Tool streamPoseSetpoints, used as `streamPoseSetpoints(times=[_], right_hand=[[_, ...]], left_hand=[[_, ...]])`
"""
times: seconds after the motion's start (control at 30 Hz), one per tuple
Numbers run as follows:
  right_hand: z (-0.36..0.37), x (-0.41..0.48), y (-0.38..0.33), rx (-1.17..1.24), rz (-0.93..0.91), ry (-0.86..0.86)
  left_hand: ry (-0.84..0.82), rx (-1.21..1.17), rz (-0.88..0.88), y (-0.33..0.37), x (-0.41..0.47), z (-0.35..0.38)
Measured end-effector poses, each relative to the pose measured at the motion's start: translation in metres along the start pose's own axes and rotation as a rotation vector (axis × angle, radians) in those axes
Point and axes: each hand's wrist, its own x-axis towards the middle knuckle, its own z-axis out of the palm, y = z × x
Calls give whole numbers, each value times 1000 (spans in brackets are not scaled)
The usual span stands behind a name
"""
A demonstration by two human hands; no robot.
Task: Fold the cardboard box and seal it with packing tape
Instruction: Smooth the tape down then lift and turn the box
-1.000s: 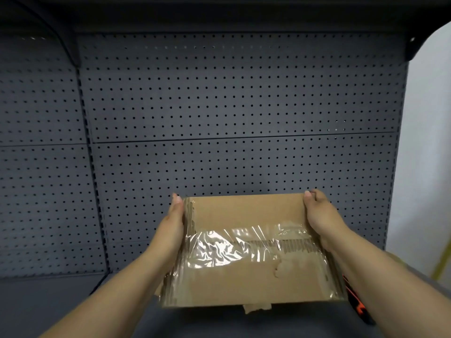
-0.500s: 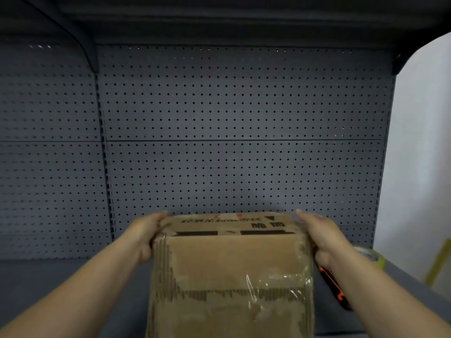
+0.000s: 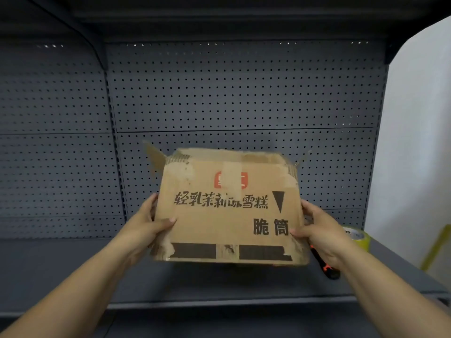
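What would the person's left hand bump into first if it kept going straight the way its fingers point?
The left hand already touches the cardboard box, so it would press into the box's left side first; farther back is the pegboard wall.

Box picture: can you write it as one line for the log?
box: held off shelf, printed side facing camera | left hand: gripping | right hand: gripping | tape roll: on shelf

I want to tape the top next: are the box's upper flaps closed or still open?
Open. On the cardboard box, a flap sticks up at the top left corner, and the top edge looks ragged and unsealed.
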Motion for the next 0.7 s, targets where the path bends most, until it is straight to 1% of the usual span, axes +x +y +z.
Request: streamPoseSetpoints(times=[0.1,0.17,0.2,0.27,0.37,0.43,0.53,0.7], right_hand=[[7,7,5,15,-28,24],[14,15,13,16,-24,55],[17,19,18,3,-19,77],[24,26,28,2,23,101],[35,32,43,30,166,124],[42,42,52,-23,238,164],[49,58,57,-33,240,183],[58,76,69,-24,249,119]], left_hand=[[-34,187,93,-12,6,-1],[4,301,101,-25,12,4],[5,299,86,-31,12,8],[-19,224,12,-48,16,13],[-1,131,-125,-62,24,19],[18,46,-165,-64,36,20],[18,-41,-182,-65,56,20],[11,-71,-212,-78,79,16]])
